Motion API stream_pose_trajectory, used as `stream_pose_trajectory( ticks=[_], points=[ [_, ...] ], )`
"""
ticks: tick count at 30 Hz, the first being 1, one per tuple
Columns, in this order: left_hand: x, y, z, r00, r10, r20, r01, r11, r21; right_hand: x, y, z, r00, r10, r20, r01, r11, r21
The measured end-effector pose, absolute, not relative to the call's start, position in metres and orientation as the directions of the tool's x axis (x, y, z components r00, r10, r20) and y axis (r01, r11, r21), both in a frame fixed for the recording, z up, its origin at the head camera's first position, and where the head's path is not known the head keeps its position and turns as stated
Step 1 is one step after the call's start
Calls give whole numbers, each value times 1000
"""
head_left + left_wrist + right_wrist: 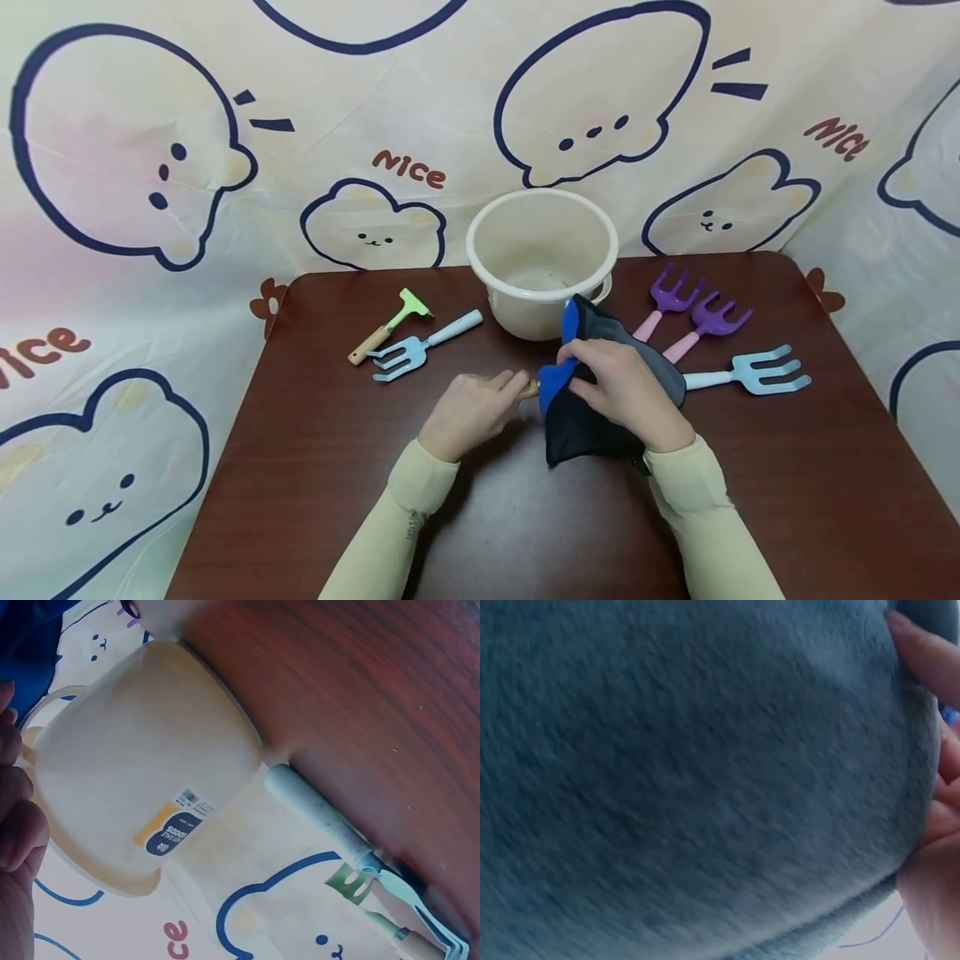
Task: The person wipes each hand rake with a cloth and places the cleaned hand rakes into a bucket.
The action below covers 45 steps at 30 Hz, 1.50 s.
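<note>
Between the hands is a dark grey and black fuzzy cloth (592, 433) with a bright blue inner side. My right hand (630, 392) grips its edge, fingers curled over the blue part. A short piece of wooden handle (530, 390) sticks out from my left hand (476, 408), which pinches it; its far end goes behind or into the cloth, and what it belongs to is hidden. In the right wrist view the cloth (705, 772) fills most of the picture. Curled left fingers (22, 825) show at the edge of the left wrist view, below blue cloth (26, 652).
A cream bucket (517, 312) stands at the table's back edge. Left of it lie a green hand rake (408, 304) and a light blue fork (411, 357). Two purple forks (716, 321) with pink handles and another light blue fork (765, 373) lie to the right.
</note>
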<state>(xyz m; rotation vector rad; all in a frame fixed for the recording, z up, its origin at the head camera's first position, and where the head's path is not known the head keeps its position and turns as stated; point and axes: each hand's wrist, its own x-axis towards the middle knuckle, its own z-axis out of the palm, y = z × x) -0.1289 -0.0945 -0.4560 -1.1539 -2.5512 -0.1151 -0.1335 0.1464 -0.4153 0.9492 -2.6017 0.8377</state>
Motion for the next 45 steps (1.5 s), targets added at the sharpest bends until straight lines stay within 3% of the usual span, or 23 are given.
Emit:
stream_pose_trajectory(
  ticks=[12, 26, 34, 41, 45],
  points=[
    [-131, -102, -455, -599, 710, 369, 768, 640, 16, -139, 183, -406, -809, -475, 346, -574, 512, -639],
    [-137, -109, -454, -588, 721, 367, 803, 576, 155, -141, 203, -413, -847, -406, 344, -515, 462, -722],
    [-139, -115, -455, -572, 725, 383, 817, 547, 184, -145, 217, -419, -874, -274, 401, -483, 401, -778],
    [-145, -135, -447, -656, 601, 457, 745, 610, 269, -143, 251, -411, -862, 20, 507, -469, 349, -811],
    [-144, -132, -445, -674, 601, 429, 738, 584, 339, -146, 243, -411, -865, 30, 501, -491, 155, -857]
  ],
)
